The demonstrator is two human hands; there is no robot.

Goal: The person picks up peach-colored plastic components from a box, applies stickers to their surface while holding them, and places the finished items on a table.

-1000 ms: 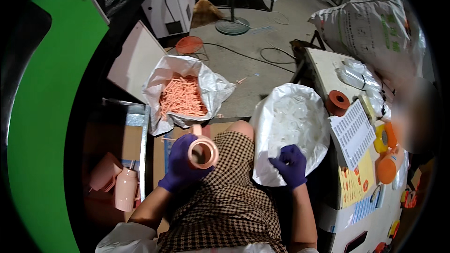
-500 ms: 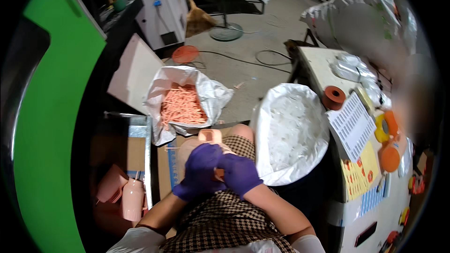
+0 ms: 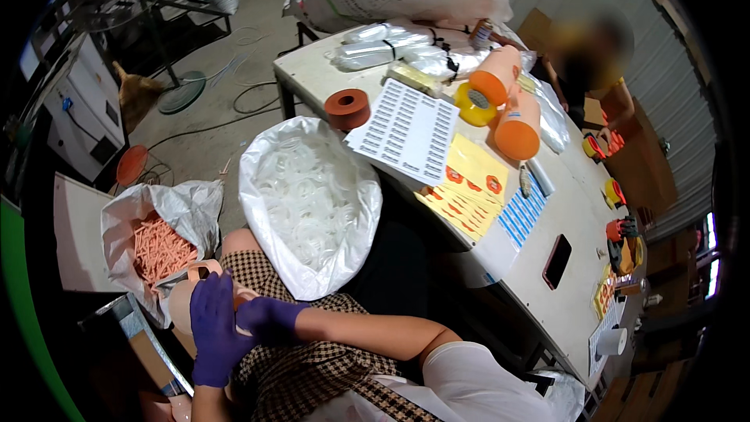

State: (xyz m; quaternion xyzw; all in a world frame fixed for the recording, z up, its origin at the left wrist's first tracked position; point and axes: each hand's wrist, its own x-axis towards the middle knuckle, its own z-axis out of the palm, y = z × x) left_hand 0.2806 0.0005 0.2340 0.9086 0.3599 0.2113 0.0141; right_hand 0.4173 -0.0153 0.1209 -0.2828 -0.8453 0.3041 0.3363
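Pink cup [image 3: 180,303], one, with looped handle [image 3: 204,269]: held over the near side of the lap's checked cloth [image 3: 312,352], its body tilted, its long axis seemingly run from left to right, with one end shown past the left hand [image 3: 219,330] and the other covered between both hands. By the left hand, the nearer, the cup's side is gripped, fingers laid close together across it just below the handle. The right hand [image 3: 268,318] is set against the right-hand end from the right; its fingertips are hidden, so how far they are parted, or whether anything is pinched, cannot be told. Adjacent stock: pink sticks [image 3: 162,250], bagged, beyond the cup; clear plastic pieces [image 3: 301,187], bagged, farther right; counter [image 3: 519,297], well apart, at right.
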